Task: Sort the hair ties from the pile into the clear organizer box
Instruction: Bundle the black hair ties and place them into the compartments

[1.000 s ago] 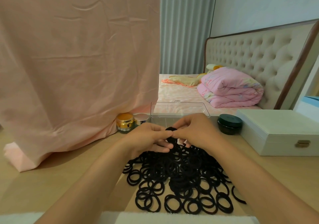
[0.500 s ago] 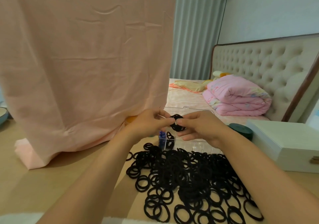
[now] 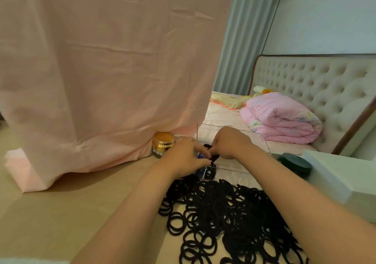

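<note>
Left hand (image 3: 183,156): pinching a hair tie bunch (image 3: 213,157) over the box (image 3: 236,171), steadying it.
Right hand (image 3: 232,144): pinching the same bunch, seemingly aiming for a compartment.

A tufted beige headboard (image 3: 317,84) backs a pink-sheeted bed (image 3: 221,113); left of it hang grey-green pleated curtains (image 3: 244,39), above it a pale plain wall (image 3: 329,15).

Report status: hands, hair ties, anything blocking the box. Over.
Left hand and right hand pinch one hair-tie bunch over the organizer box. Lid stands open. Pile lies against the box's near edge; no obstruction seen.
</note>
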A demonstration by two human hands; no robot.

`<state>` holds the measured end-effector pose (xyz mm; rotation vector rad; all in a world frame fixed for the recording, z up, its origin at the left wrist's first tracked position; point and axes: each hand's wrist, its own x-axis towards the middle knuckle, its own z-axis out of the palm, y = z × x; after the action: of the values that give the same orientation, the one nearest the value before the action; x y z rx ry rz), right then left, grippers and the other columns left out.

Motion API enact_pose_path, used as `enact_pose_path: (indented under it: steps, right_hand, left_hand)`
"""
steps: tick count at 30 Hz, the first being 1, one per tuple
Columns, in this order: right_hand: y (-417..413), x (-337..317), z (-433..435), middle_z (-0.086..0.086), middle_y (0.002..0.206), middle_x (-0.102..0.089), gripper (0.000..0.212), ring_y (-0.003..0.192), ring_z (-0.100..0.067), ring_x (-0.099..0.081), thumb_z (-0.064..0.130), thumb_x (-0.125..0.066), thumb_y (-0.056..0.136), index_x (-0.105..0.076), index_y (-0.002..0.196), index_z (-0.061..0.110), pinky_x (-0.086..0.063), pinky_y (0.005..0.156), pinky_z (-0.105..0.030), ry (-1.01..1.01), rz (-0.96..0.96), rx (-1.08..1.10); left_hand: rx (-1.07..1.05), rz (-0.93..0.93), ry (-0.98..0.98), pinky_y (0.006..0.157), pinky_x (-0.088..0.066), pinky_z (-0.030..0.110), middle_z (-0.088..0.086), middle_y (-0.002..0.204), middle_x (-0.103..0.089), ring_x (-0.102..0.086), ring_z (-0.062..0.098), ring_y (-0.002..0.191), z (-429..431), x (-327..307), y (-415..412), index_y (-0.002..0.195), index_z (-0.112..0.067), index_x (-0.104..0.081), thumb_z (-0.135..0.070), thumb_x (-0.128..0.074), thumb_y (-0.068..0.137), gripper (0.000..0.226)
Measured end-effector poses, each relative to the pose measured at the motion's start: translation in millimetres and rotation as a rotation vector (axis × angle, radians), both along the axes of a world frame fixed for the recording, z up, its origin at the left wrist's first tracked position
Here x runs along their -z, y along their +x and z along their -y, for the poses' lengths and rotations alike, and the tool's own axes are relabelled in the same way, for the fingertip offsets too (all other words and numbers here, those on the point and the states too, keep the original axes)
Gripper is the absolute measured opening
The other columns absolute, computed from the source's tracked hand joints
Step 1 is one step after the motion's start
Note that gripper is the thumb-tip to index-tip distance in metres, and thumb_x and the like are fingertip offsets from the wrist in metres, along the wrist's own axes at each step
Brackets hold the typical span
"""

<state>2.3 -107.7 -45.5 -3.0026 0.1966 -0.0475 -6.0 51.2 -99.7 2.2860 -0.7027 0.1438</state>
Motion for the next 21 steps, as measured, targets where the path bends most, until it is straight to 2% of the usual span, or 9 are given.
enact_pose_path:
  steps: [3,7,9,12,14,15,17,19,21]
  right_hand:
    - [2.1,-3.7,-12.2,0.002,0.078,-0.057,0.024,0.080,-0.022,-0.061,0.039,-0.074,0.086,-0.064,0.090,0.017,-0.047,0.065,-0.030,-0.298,-0.038,-0.022]
    - [6.8,1.4,-18.6,-0.001,0.078,-0.055,0.010,0.071,-0.020,-0.055,0.021,-0.062,0.095,-0.061,0.091,0.012,-0.046,0.064,-0.033,-0.475,-0.154,-0.146]
    - [7.8,-1.3,-13.1,-0.004,0.084,-0.061,0.016,0.075,-0.022,-0.059,0.021,-0.057,0.099,-0.067,0.101,0.008,-0.052,0.070,-0.036,-0.451,-0.224,-0.225]
    - [1.7,-15.6,-0.1,-0.007,0.117,-0.068,0.031,0.108,-0.027,-0.063,0.024,-0.051,0.104,-0.068,0.128,0.014,-0.050,0.096,-0.039,-0.285,-0.309,-0.294]
    - [-6.1,-24.2,8.4,-0.003,0.140,-0.060,0.038,0.129,-0.024,-0.055,0.014,-0.048,0.104,-0.060,0.140,0.017,-0.043,0.108,-0.036,-0.230,-0.230,-0.287]
    - [-11.0,-25.8,12.3,-0.001,0.145,-0.058,0.043,0.133,-0.022,-0.053,0.007,-0.047,0.101,-0.058,0.141,0.019,-0.042,0.110,-0.036,-0.217,-0.158,-0.276]
    - [-23.4,-22.6,16.8,0.002,0.141,-0.061,0.048,0.130,-0.020,-0.055,0.006,-0.045,0.095,-0.064,0.136,0.023,-0.046,0.108,-0.038,-0.189,-0.023,-0.278]
    - [-36.9,-11.6,16.4,0.003,0.129,-0.067,0.045,0.120,-0.022,-0.059,0.024,-0.042,0.089,-0.072,0.123,0.027,-0.050,0.100,-0.042,-0.209,0.005,-0.351]
    - [-44.8,4.4,15.9,0.002,0.127,-0.067,0.054,0.112,-0.023,-0.058,0.038,-0.032,0.083,-0.074,0.116,0.027,-0.048,0.096,-0.040,-0.288,-0.017,-0.425]
  left_hand:
    - [-0.033,-0.057,-0.090,0.090,-0.052,0.034,-0.014,0.103,-0.060,-0.058,0.011,0.100,-3.7,1.1,0.0,0.095,-0.035,-0.063,-0.037,-0.080,0.080,0.023]
    - [-0.033,-0.050,-0.042,0.097,-0.049,0.034,-0.009,0.121,-0.055,-0.053,0.012,0.112,-6.5,0.1,-4.0,0.117,-0.031,-0.058,-0.042,-0.078,0.081,0.043]
    - [-0.016,-0.044,0.032,0.104,-0.045,0.036,-0.007,0.130,-0.050,-0.049,0.013,0.120,-8.4,-0.9,-5.4,0.130,-0.032,-0.057,-0.049,-0.075,0.082,0.054]
    - [-0.004,-0.060,0.069,0.109,-0.042,0.037,-0.005,0.137,-0.045,-0.046,0.014,0.127,-9.6,-1.6,-6.3,0.138,-0.034,-0.053,-0.052,-0.072,0.083,0.061]
    - [-0.005,-0.060,0.079,0.109,-0.042,0.038,-0.005,0.140,-0.044,-0.045,0.015,0.129,-9.1,-2.4,-6.8,0.138,-0.035,-0.053,-0.052,-0.072,0.084,0.060]
    - [-0.005,-0.059,0.084,0.109,-0.041,0.038,-0.005,0.140,-0.044,-0.044,0.016,0.130,-8.7,-2.6,-6.9,0.138,-0.035,-0.054,-0.052,-0.071,0.084,0.059]
    - [-0.003,-0.059,0.097,0.110,-0.040,0.037,-0.006,0.140,-0.043,-0.043,0.015,0.130,-8.4,-3.5,-7.7,0.137,-0.036,-0.055,-0.052,-0.070,0.086,0.055]
    - [0.002,-0.054,0.117,0.111,-0.038,0.036,-0.007,0.138,-0.041,-0.041,0.014,0.130,-7.6,-3.8,-8.0,0.135,-0.038,-0.057,-0.052,-0.068,0.087,0.050]
    - [0.005,-0.040,0.137,0.112,-0.037,0.036,-0.007,0.138,-0.040,-0.039,0.014,0.131,-6.5,-4.2,-8.2,0.134,-0.041,-0.058,-0.052,-0.066,0.088,0.048]
